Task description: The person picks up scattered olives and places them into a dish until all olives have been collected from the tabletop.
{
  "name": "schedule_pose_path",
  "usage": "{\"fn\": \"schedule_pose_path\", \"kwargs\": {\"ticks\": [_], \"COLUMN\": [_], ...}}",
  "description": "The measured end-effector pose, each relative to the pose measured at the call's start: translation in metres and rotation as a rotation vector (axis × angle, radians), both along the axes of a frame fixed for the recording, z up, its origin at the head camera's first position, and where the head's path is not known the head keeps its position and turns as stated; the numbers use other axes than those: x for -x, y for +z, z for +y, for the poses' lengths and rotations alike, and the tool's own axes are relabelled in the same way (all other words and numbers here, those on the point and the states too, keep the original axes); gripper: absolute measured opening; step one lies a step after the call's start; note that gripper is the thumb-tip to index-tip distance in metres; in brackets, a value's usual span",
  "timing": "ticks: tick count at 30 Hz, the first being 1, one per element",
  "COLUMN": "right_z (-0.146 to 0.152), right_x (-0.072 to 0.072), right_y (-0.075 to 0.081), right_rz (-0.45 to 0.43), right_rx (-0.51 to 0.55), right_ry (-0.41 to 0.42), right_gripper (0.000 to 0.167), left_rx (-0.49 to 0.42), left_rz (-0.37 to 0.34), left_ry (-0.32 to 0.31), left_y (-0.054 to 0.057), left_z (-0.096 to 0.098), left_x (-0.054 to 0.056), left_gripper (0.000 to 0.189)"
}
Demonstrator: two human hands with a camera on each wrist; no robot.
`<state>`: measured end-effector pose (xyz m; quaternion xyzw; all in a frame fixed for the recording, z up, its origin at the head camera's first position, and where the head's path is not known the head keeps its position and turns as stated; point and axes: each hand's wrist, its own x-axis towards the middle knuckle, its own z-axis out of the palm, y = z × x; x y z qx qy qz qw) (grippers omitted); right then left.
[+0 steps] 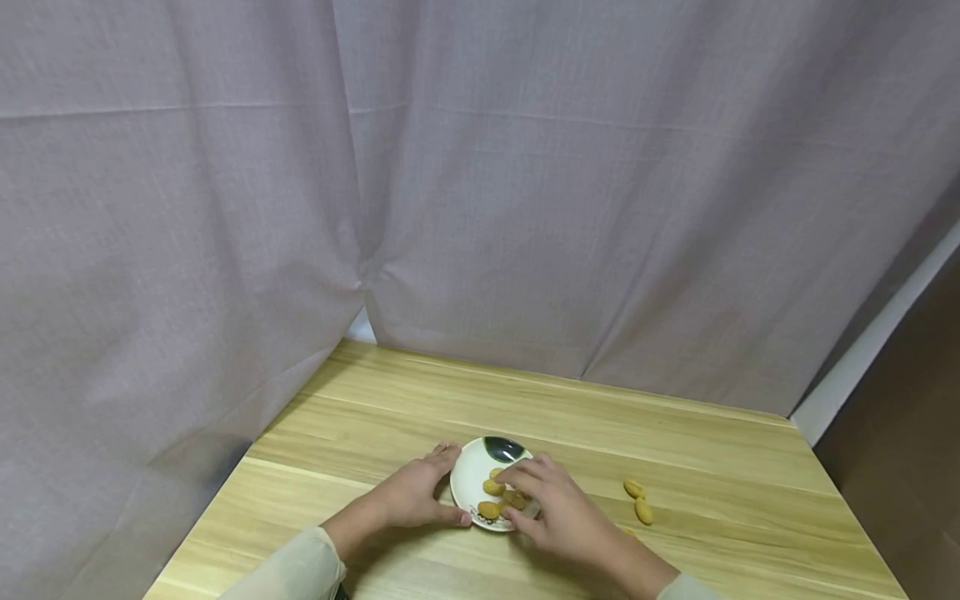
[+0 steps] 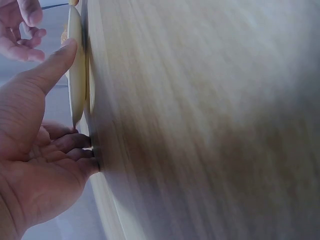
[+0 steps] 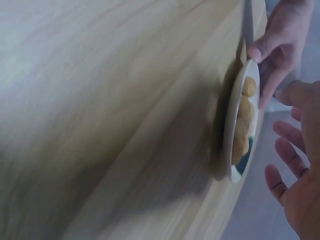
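Note:
A small white plate [image 1: 467,475] with a dark green patch at its far edge stands on the wooden table. Several oval, yellow-brown pieces [image 1: 489,509] lie on it; their exact kind does not show. My left hand [image 1: 416,492] holds the plate's left side, thumb at the near rim and fingers round the far-left rim. Over the plate's right side hovers my right hand [image 1: 558,508], fingers loosely bent and partly covering the pieces. In the right wrist view, this hand [image 3: 300,150] stands apart from the pieces [image 3: 243,107], with nothing between thumb and fingers.
Two more yellow oval pieces [image 1: 643,510] lie on the table [image 1: 720,475] right of the plate, and part of another shows beside the right wrist. A grey curtain [image 1: 480,208] hangs along the back and left. A dark brown panel [image 1: 915,417] stands at the right.

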<state>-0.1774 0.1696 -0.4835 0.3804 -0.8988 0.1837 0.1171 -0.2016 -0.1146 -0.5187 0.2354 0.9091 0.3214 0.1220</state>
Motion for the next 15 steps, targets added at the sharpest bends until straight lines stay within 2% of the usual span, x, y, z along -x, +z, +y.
{"fn": "schedule_pose_path", "kwargs": {"ticks": [5,15], "right_z": [0.013,0.035], "right_x": [0.002,-0.004], "right_y": [0.002,0.007], "right_rz": [0.056,0.079], "right_rx": [0.037,0.037], "right_ry": [-0.02,-0.113], "right_gripper": [0.05,0.052], "left_rx": [-0.005,-0.004], "left_rz": [0.009,0.011], "left_ry": [-0.002,-0.004], "left_y": [0.0,0.002], "left_z": [0.0,0.001], "left_x": [0.0,-0.001], "left_gripper": [0.12,0.121]}}
